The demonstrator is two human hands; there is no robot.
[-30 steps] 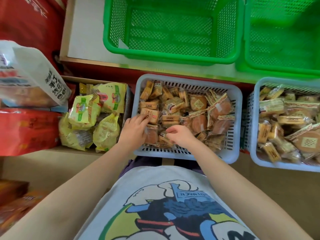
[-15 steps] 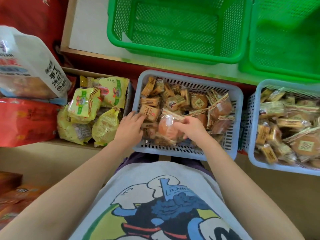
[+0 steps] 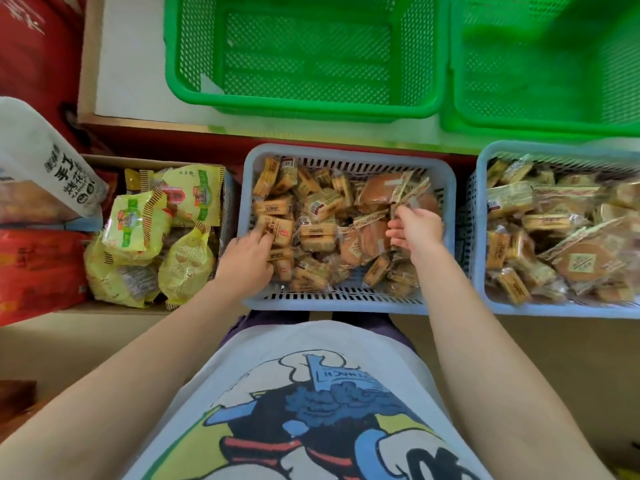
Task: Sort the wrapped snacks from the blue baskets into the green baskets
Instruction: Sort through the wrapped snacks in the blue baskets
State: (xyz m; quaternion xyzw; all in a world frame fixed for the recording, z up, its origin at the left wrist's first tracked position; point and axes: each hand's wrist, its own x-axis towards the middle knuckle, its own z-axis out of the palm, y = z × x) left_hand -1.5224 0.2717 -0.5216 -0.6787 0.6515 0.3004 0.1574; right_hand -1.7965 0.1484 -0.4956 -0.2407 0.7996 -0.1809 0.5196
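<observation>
The wrapped snacks (image 3: 313, 233) are lying heaped in the near blue basket (image 3: 346, 303), small crinkly packets with round cakes mixed in. They look light and soft, their film slippery, so I'd judge pinching the crimped end seals is safest, without squeezing the cake. The right hand (image 3: 417, 228), at three o'clock of the pile, is pinching a round cake packet (image 3: 391, 192) by its edge and lifting it. The left hand (image 3: 247, 256), at nine o'clock, is resting with fingers curled onto a small square packet (image 3: 278, 230); whether it's truly gripping, I cannot tell. A second blue basket (image 3: 485, 299) is sitting at three o'clock, two empty green baskets (image 3: 304, 107) waiting at twelve.
</observation>
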